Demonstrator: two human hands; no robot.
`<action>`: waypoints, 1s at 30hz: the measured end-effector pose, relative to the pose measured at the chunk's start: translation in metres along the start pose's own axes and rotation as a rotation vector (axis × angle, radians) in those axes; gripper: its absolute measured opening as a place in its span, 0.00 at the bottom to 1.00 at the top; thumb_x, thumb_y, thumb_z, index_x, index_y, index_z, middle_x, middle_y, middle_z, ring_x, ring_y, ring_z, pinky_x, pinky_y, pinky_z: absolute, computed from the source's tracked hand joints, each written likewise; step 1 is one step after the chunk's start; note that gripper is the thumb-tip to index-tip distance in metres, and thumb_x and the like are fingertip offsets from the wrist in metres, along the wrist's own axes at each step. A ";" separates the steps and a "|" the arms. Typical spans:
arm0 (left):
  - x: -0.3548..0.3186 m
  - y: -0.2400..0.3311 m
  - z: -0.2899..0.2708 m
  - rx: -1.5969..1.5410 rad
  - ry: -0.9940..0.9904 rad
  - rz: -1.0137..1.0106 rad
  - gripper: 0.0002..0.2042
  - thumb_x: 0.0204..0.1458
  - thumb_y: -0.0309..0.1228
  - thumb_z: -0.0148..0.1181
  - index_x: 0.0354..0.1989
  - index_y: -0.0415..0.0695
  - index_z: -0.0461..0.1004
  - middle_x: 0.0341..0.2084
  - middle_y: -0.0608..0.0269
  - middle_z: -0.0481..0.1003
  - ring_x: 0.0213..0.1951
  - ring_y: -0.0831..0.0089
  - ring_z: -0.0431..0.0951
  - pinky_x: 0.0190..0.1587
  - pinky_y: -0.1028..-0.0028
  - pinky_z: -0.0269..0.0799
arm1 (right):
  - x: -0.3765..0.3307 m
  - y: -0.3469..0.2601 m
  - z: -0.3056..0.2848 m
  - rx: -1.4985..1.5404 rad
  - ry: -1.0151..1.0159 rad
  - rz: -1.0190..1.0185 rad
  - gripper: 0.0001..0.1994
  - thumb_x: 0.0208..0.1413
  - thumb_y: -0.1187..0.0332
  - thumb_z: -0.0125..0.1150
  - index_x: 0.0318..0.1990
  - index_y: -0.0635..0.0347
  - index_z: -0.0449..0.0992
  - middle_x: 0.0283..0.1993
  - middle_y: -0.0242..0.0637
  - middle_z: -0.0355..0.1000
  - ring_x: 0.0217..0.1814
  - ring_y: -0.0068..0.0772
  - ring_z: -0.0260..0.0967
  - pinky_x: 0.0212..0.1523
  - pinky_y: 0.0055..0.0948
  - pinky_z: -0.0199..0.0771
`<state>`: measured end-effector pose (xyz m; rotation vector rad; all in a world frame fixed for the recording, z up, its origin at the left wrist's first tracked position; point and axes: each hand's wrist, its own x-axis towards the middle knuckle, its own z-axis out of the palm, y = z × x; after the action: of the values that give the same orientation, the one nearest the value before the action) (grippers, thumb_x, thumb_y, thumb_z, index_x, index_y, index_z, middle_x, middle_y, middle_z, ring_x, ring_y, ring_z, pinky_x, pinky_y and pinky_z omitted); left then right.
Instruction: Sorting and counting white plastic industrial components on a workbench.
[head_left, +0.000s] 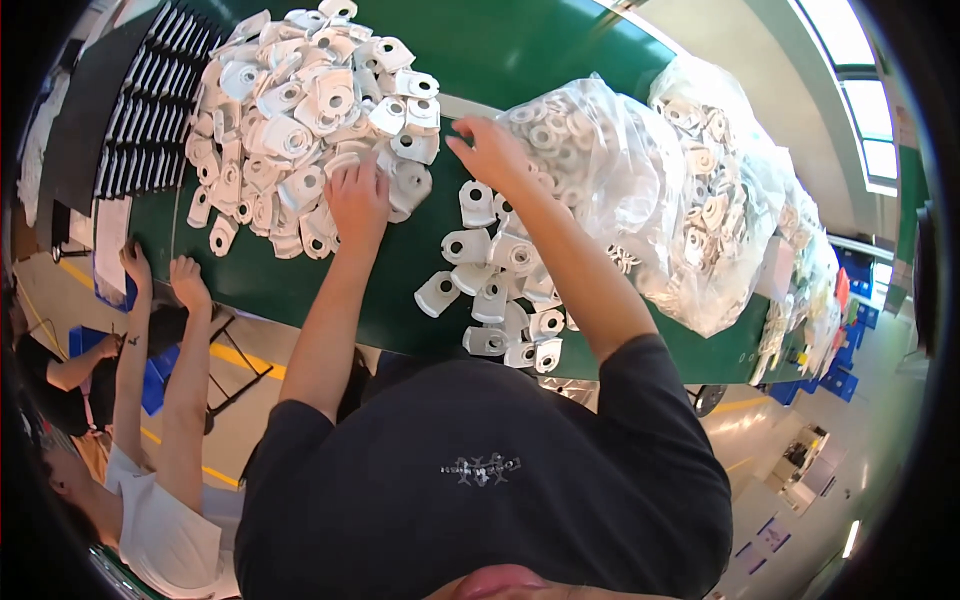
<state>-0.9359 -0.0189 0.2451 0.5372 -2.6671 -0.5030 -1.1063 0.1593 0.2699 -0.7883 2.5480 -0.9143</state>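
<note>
My left hand (357, 203) is at the lower right edge of a big heap of white parts (290, 140), each a flat tab with a round hole. Its fingers are curled down against a slightly blurred white part (410, 188) beside the thumb side; the fingertips are partly hidden. To the right, my right hand (490, 152) hovers over the green table with nothing in it, thumb and fingers apart. It is beside a clear plastic bag (625, 170) of white rings. Below that hand and forearm lies a smaller loose group of the same white parts (490, 300).
A black slotted rack (150, 110) with white pieces in rows stands at the far left of the green table (400, 310). More filled plastic bags (715, 190) crowd the right side. Another person's hands (188, 285) rest at the table's left edge.
</note>
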 end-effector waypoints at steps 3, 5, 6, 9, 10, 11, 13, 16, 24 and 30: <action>-0.020 -0.002 -0.008 -0.050 -0.059 -0.045 0.19 0.53 0.32 0.67 0.54 0.45 0.76 0.48 0.56 0.75 0.49 0.54 0.74 0.52 0.57 0.69 | 0.055 -0.010 0.027 0.064 0.074 0.037 0.21 0.59 0.53 0.63 0.54 0.56 0.76 0.51 0.48 0.76 0.53 0.52 0.75 0.53 0.43 0.75; -0.041 0.004 -0.014 -0.008 -0.043 -0.032 0.19 0.54 0.32 0.66 0.54 0.42 0.77 0.48 0.53 0.75 0.48 0.52 0.75 0.50 0.58 0.71 | 0.082 -0.016 0.041 -0.050 0.230 0.059 0.24 0.57 0.52 0.65 0.57 0.54 0.74 0.54 0.49 0.73 0.55 0.53 0.74 0.55 0.44 0.75; -0.053 0.010 -0.016 -0.070 -0.018 -0.024 0.19 0.54 0.32 0.67 0.54 0.42 0.76 0.48 0.52 0.75 0.48 0.52 0.75 0.51 0.57 0.71 | 0.090 -0.016 0.043 -0.030 0.247 0.006 0.24 0.57 0.52 0.65 0.57 0.54 0.74 0.54 0.49 0.73 0.55 0.53 0.74 0.55 0.44 0.75; -0.082 0.030 -0.016 -0.219 -0.080 -0.025 0.24 0.50 0.33 0.70 0.57 0.44 0.75 0.52 0.52 0.73 0.50 0.51 0.74 0.54 0.56 0.70 | 0.110 -0.018 0.047 -0.263 0.089 0.098 0.22 0.55 0.53 0.68 0.55 0.49 0.74 0.62 0.43 0.68 0.60 0.51 0.71 0.55 0.48 0.76; -0.089 0.034 -0.015 -0.277 -0.159 -0.039 0.25 0.50 0.34 0.71 0.58 0.45 0.74 0.54 0.52 0.72 0.52 0.51 0.74 0.55 0.56 0.70 | 0.114 -0.017 0.046 -0.260 0.060 0.079 0.22 0.55 0.53 0.68 0.55 0.49 0.74 0.62 0.43 0.68 0.60 0.51 0.71 0.55 0.48 0.76; -0.092 0.039 -0.012 -0.272 -0.121 -0.054 0.25 0.50 0.34 0.71 0.58 0.45 0.74 0.54 0.52 0.72 0.52 0.51 0.74 0.55 0.56 0.70 | 0.118 -0.015 0.044 -0.235 0.012 0.095 0.21 0.54 0.54 0.68 0.53 0.49 0.74 0.59 0.43 0.70 0.57 0.51 0.73 0.53 0.46 0.76; -0.099 0.048 -0.005 -0.187 -0.177 0.058 0.28 0.47 0.34 0.72 0.58 0.47 0.73 0.55 0.54 0.71 0.54 0.55 0.72 0.53 0.59 0.72 | 0.117 -0.008 0.042 -0.226 -0.056 0.097 0.20 0.54 0.54 0.67 0.51 0.50 0.75 0.56 0.43 0.73 0.54 0.50 0.75 0.52 0.45 0.75; -0.103 0.056 0.004 -0.130 -0.216 0.076 0.28 0.46 0.34 0.72 0.59 0.48 0.73 0.57 0.55 0.69 0.55 0.56 0.71 0.53 0.60 0.72 | 0.101 0.006 0.038 -0.209 -0.048 0.089 0.16 0.56 0.55 0.65 0.48 0.50 0.75 0.49 0.38 0.76 0.51 0.46 0.76 0.49 0.43 0.76; -0.108 0.067 0.008 -0.301 -0.284 0.107 0.24 0.48 0.32 0.69 0.56 0.46 0.75 0.59 0.49 0.69 0.56 0.51 0.71 0.57 0.59 0.72 | 0.073 -0.007 0.018 -0.239 -0.078 0.095 0.31 0.54 0.42 0.66 0.58 0.54 0.73 0.57 0.46 0.72 0.56 0.49 0.74 0.54 0.43 0.75; -0.076 0.061 -0.002 -0.260 -0.138 0.039 0.24 0.49 0.32 0.68 0.57 0.47 0.74 0.61 0.52 0.68 0.59 0.49 0.69 0.61 0.54 0.66 | 0.061 -0.026 0.023 -0.277 -0.190 0.214 0.39 0.48 0.41 0.72 0.60 0.58 0.70 0.60 0.53 0.69 0.58 0.53 0.73 0.58 0.45 0.74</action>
<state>-0.8883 0.0661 0.2502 0.3844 -2.6764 -0.8889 -1.1336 0.0950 0.2632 -0.6248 2.5556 -0.4058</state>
